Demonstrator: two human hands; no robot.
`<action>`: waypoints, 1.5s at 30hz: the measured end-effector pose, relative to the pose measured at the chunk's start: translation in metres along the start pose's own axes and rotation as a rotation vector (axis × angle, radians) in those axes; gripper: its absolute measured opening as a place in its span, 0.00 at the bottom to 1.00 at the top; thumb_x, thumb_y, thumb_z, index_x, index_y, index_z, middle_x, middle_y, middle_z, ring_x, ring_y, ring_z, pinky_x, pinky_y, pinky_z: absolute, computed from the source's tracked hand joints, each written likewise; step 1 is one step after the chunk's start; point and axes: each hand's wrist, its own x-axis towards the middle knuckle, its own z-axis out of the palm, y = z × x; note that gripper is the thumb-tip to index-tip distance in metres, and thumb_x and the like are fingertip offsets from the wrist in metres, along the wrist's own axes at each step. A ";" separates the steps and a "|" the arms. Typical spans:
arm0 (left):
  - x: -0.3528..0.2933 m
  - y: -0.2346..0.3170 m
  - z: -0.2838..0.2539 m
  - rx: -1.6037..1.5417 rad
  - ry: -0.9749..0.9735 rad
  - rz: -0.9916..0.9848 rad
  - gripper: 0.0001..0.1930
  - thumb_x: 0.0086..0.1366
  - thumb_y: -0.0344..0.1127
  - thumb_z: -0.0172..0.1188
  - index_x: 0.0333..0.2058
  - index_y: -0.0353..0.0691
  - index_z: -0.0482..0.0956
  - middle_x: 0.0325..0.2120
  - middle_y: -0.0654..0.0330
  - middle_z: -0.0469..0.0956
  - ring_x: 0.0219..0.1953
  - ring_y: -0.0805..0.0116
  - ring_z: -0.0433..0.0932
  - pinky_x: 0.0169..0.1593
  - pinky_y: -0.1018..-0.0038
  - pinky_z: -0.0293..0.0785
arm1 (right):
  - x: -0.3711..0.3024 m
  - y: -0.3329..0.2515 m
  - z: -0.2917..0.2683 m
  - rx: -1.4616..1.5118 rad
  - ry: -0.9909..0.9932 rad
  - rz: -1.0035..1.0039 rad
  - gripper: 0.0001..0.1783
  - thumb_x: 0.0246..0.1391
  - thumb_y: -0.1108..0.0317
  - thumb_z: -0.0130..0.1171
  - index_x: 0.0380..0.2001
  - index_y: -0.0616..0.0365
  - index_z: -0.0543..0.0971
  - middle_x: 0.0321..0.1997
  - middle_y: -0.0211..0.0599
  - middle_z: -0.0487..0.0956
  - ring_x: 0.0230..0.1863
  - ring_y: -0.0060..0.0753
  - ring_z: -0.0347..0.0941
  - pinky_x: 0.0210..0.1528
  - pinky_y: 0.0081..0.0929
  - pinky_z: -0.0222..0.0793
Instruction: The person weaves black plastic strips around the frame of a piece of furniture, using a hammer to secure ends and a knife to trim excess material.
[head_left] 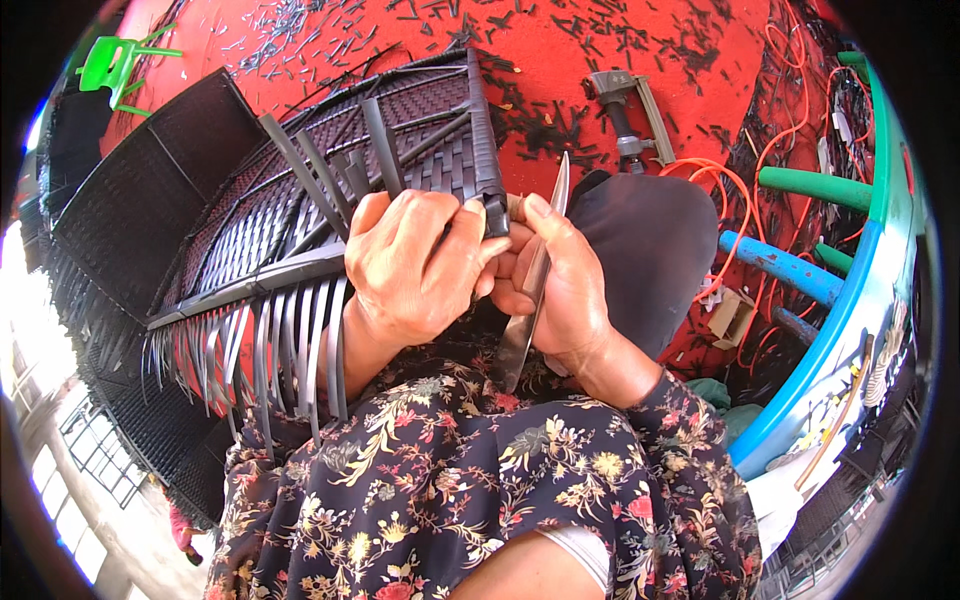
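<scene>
A black wicker panel (432, 165) of flat woven strips on a frame tilts across my lap, its near corner between my two hands. My left hand (415, 265) is closed at that corner, thumb and fingers pinching the wrapped strip end (496, 216). Several loose black strips (312, 340) hang below the near rail, and others stick up beyond my knuckles. My right hand (565, 270) has its fingers curled round a knife (519, 352), whose pointed blade rises past the thumb. Its fingertips also meet the corner beside my left hand; their exact hold there is hidden.
Black strip scraps litter the red floor (560, 75). Beyond my knee lies a nail gun (622, 115) with an orange hose (752, 220). A blue-green table (868, 260) with its legs sideways stands at right. A green plastic chair (110, 68) sits far left, near more wicker (120, 210).
</scene>
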 end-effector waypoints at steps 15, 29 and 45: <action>-0.011 -0.017 0.034 0.037 0.076 -0.025 0.15 0.41 0.31 0.63 0.31 0.32 0.79 0.24 0.60 0.71 0.24 0.66 0.74 0.26 0.71 0.61 | 0.025 -0.015 0.004 -0.331 0.124 -0.074 0.09 0.59 0.64 0.47 0.31 0.58 0.70 0.23 0.38 0.76 0.17 0.23 0.71 0.13 0.15 0.55; -0.014 -0.022 0.041 -0.006 0.110 -0.075 0.14 0.44 0.35 0.64 0.30 0.33 0.78 0.24 0.61 0.71 0.24 0.67 0.73 0.26 0.72 0.60 | 0.036 -0.020 0.010 -0.478 0.221 -0.062 0.07 0.56 0.66 0.49 0.27 0.55 0.72 0.21 0.33 0.74 0.15 0.19 0.67 0.13 0.14 0.51; -0.011 -0.025 0.038 -0.129 0.009 -0.190 0.15 0.44 0.32 0.67 0.32 0.34 0.78 0.27 0.60 0.74 0.26 0.64 0.75 0.28 0.70 0.66 | 0.046 -0.021 0.007 -0.423 0.331 -0.027 0.10 0.55 0.64 0.52 0.25 0.58 0.72 0.19 0.35 0.73 0.14 0.22 0.66 0.12 0.17 0.49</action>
